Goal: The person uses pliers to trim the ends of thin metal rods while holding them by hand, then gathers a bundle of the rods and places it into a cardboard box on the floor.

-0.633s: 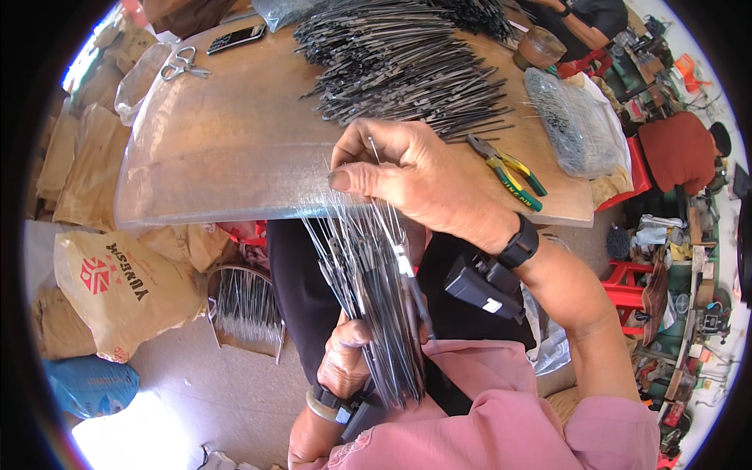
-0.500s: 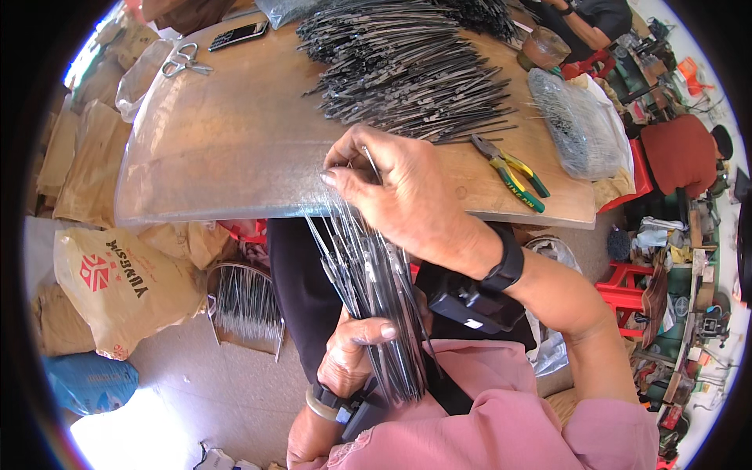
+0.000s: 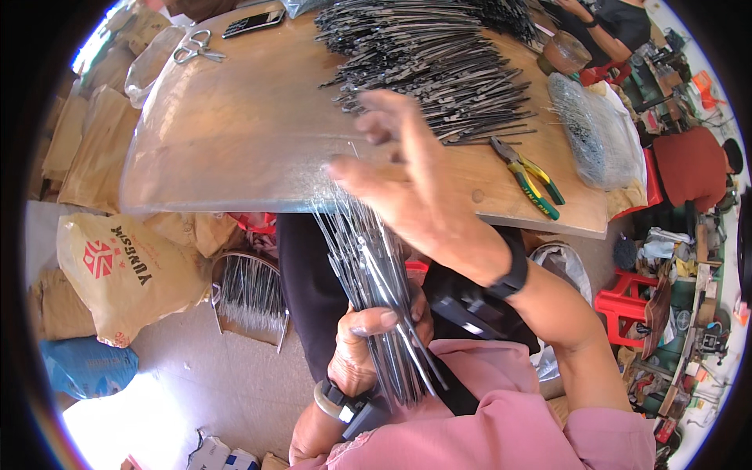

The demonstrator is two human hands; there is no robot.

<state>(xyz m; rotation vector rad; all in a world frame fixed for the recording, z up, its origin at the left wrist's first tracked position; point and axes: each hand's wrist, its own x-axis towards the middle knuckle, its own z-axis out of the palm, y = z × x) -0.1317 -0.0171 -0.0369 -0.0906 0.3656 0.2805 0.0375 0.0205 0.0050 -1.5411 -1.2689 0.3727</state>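
My left hand (image 3: 364,337) is closed round a bundle of thin black rods (image 3: 384,290), held in front of my lap just below the table edge. Fine, pale wire-like ends fan out from the bundle's upper part. Above them hovers my right hand (image 3: 415,188), smeared by motion, its fingers spread apart and nothing visible in them. Beyond it, a large heap of similar black rods (image 3: 423,66) lies on the wooden table (image 3: 227,133). Pliers with green and yellow handles (image 3: 533,182) rest to the right of the heap.
Scissors (image 3: 196,48) and a dark phone (image 3: 253,23) lie at the table's far left. A plastic-wrapped bundle (image 3: 583,133) sits at its right end. On the floor are a holder of rods (image 3: 251,294), a tan sack (image 3: 125,274) and a red stool (image 3: 627,301). Another person's arm (image 3: 599,31) shows far right.
My right hand's fingers, pinched together near the wire ends before, have spread and lifted slightly. My left hand keeps its hold on the bundle. The whole view has shifted a little.
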